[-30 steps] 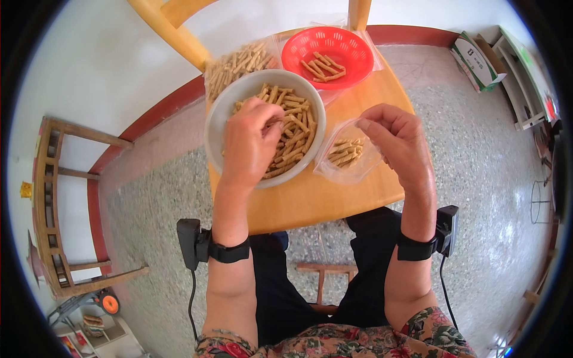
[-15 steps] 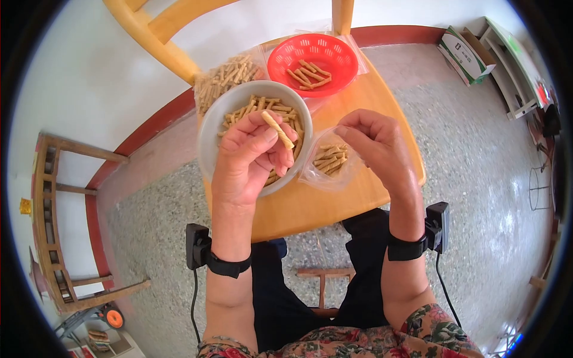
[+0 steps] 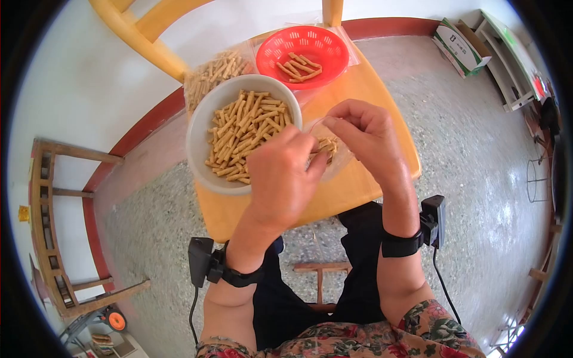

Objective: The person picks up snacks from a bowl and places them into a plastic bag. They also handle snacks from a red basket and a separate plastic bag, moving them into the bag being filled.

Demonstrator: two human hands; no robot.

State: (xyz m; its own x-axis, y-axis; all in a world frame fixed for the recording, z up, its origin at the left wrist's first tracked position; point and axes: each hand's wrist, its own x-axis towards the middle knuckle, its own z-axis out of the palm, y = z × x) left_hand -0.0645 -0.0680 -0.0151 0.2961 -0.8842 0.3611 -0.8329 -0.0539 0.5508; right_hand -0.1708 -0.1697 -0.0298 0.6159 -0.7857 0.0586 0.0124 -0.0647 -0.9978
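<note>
While the right hand (image 3: 367, 134) pinches the rim of the small clear bag (image 3: 329, 149) to keep its mouth open, the left hand (image 3: 286, 173) reaches in, its grip closed, presumably on a snack stick hidden beneath its fingers. This looks like the bag-filling step; next the stick needs releasing inside the bag. The white bowl (image 3: 200, 134) of sticks sits just left on the table (image 3: 358, 185).

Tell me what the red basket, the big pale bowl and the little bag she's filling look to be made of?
The red basket looks like moulded plastic: glossy, with a slotted lattice wall. The pale bowl seems ceramic or melamine, going by its smooth, thick, matte rim; which one, I cannot tell. The small bag is thin clear plastic film: the sticks show through, and it crinkles.
</note>
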